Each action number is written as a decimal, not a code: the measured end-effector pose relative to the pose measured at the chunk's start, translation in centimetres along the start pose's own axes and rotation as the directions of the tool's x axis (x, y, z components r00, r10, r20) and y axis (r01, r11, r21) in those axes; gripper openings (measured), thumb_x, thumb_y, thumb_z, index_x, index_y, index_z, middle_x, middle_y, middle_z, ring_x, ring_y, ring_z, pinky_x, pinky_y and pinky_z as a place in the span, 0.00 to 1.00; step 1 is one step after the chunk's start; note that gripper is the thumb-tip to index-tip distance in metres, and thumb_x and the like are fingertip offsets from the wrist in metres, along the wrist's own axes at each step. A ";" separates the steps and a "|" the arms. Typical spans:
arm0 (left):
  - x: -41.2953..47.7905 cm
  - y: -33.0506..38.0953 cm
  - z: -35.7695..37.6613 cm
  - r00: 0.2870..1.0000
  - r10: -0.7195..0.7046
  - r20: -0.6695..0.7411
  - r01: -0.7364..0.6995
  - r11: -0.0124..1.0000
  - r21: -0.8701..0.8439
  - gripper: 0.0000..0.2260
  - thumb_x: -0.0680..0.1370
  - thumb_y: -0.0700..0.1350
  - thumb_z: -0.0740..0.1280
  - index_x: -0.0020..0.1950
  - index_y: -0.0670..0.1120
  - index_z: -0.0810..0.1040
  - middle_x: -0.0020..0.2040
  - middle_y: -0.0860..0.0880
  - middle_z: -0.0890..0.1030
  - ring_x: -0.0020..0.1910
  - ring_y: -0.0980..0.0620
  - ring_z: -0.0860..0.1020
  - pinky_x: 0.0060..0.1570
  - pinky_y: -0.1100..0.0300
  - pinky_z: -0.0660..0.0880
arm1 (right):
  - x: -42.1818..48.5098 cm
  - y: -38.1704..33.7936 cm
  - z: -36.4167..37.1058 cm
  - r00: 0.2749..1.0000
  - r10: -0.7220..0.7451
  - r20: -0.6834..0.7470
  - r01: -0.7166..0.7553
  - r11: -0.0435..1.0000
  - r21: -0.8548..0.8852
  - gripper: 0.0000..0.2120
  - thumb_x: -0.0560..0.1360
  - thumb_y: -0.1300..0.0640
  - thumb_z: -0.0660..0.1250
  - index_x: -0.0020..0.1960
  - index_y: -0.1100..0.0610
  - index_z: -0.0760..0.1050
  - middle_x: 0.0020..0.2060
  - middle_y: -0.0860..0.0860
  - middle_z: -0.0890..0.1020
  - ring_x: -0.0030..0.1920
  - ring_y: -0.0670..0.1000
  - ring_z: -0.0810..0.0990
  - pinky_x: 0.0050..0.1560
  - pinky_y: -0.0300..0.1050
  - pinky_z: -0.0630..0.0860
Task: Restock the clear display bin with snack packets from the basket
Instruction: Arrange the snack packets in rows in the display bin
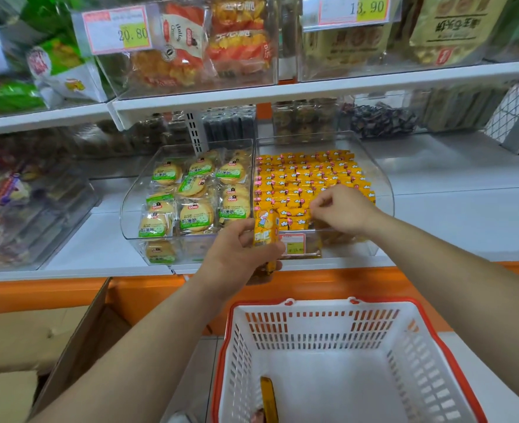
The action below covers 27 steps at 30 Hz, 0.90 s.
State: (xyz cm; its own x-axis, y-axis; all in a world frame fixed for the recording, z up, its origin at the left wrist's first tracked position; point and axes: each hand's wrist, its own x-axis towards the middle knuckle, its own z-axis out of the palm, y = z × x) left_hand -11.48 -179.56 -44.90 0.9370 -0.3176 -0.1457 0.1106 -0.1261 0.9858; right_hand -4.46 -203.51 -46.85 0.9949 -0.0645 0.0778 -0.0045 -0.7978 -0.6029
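Observation:
A clear display bin (385, 190) on the white shelf holds neat rows of small yellow snack packets (304, 175). My left hand (240, 254) grips a few yellow packets (266, 230) upright just in front of the bin's front left corner. My right hand (343, 212) reaches into the bin's front part, fingers pinched over the packets; whether it holds one is hidden. Below, the white basket with an orange rim (322, 303) is nearly bare, with one yellow packet (269, 395) lying at its bottom left.
A second clear bin (130, 209) of green-labelled biscuit packs (191, 193) stands directly left. More stocked bins fill the upper shelf (252, 93). An open cardboard box (78, 340) sits at lower left beside the basket.

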 end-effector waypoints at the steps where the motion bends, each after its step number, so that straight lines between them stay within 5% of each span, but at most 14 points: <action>1: 0.0 0.0 0.0 1.000 -0.008 -0.002 0.008 1.000 -0.005 0.17 0.75 0.43 0.76 0.62 0.51 0.77 0.47 0.50 0.87 0.45 0.46 0.87 0.35 0.59 0.82 | -0.2 0.1 -0.2 1.000 0.002 0.029 -0.001 1.000 -0.011 0.05 0.76 0.54 0.70 0.50 0.51 0.83 0.51 0.46 0.83 0.50 0.46 0.79 0.50 0.42 0.72; 4: -0.1 0.1 0.4 1.000 -0.012 -0.020 0.012 1.000 0.019 0.24 0.74 0.43 0.77 0.67 0.51 0.73 0.50 0.46 0.86 0.41 0.49 0.86 0.34 0.61 0.80 | -1.5 0.0 -1.1 1.000 0.008 0.015 -0.007 0.993 -0.117 0.15 0.77 0.53 0.70 0.63 0.52 0.79 0.53 0.51 0.82 0.50 0.48 0.77 0.51 0.43 0.73; 7: 0.0 0.0 1.1 1.000 0.011 -0.028 -0.008 0.997 0.078 0.27 0.73 0.43 0.78 0.69 0.53 0.71 0.55 0.46 0.83 0.41 0.50 0.85 0.36 0.58 0.82 | -3.8 -1.0 -2.2 0.979 -0.072 -0.189 0.071 0.997 -0.011 0.10 0.77 0.54 0.68 0.57 0.50 0.80 0.46 0.49 0.82 0.47 0.49 0.80 0.49 0.46 0.76; 12: 0.0 0.0 3.0 0.996 0.081 0.020 -0.084 0.982 0.171 0.25 0.69 0.45 0.81 0.63 0.52 0.76 0.54 0.52 0.84 0.42 0.54 0.84 0.36 0.59 0.80 | -9.0 -3.4 -2.2 0.990 -0.091 0.112 0.021 0.859 0.512 0.14 0.80 0.49 0.65 0.65 0.41 0.75 0.47 0.50 0.83 0.45 0.50 0.85 0.42 0.47 0.82; 15: -0.3 0.4 3.5 0.990 0.136 0.040 -0.142 0.971 0.194 0.21 0.69 0.47 0.81 0.58 0.56 0.78 0.49 0.53 0.83 0.37 0.59 0.82 0.32 0.65 0.76 | -9.9 -3.9 -2.7 0.984 -0.127 0.122 0.037 0.827 0.561 0.10 0.79 0.52 0.67 0.59 0.42 0.77 0.43 0.51 0.83 0.39 0.51 0.85 0.38 0.44 0.81; 20: -0.1 1.5 2.7 0.991 0.108 -0.076 -0.100 0.990 0.101 0.24 0.71 0.46 0.79 0.65 0.49 0.77 0.49 0.48 0.85 0.43 0.52 0.82 0.37 0.63 0.79 | -10.5 -2.7 -4.0 0.963 -0.099 0.251 -0.049 0.851 0.523 0.07 0.76 0.53 0.72 0.51 0.52 0.76 0.40 0.52 0.86 0.42 0.53 0.86 0.39 0.45 0.81; 23: -0.2 1.7 3.0 0.994 0.093 -0.054 -0.094 0.995 -0.016 0.16 0.74 0.42 0.77 0.60 0.46 0.79 0.41 0.51 0.86 0.43 0.51 0.84 0.40 0.61 0.81 | -10.8 -2.7 -3.6 0.970 -0.067 0.234 -0.095 0.779 0.620 0.09 0.76 0.55 0.72 0.53 0.54 0.76 0.42 0.53 0.86 0.42 0.53 0.86 0.37 0.43 0.81; 27: 0.2 1.8 3.8 0.989 0.079 -0.128 -0.085 0.995 -0.042 0.16 0.73 0.44 0.78 0.57 0.46 0.78 0.52 0.44 0.84 0.47 0.46 0.85 0.46 0.54 0.82 | -10.3 -2.7 -3.5 0.996 0.021 0.091 -0.085 0.607 0.790 0.13 0.75 0.57 0.73 0.59 0.52 0.76 0.43 0.53 0.86 0.41 0.53 0.86 0.40 0.47 0.82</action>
State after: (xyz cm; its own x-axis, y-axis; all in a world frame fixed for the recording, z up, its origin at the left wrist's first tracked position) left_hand -12.35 -183.47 -43.50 0.9774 -0.2042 -0.0552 0.0439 -0.0590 0.9973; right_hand -15.03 -202.79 -43.20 0.9996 -0.0266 -0.0076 -0.0077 -0.0050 -1.0000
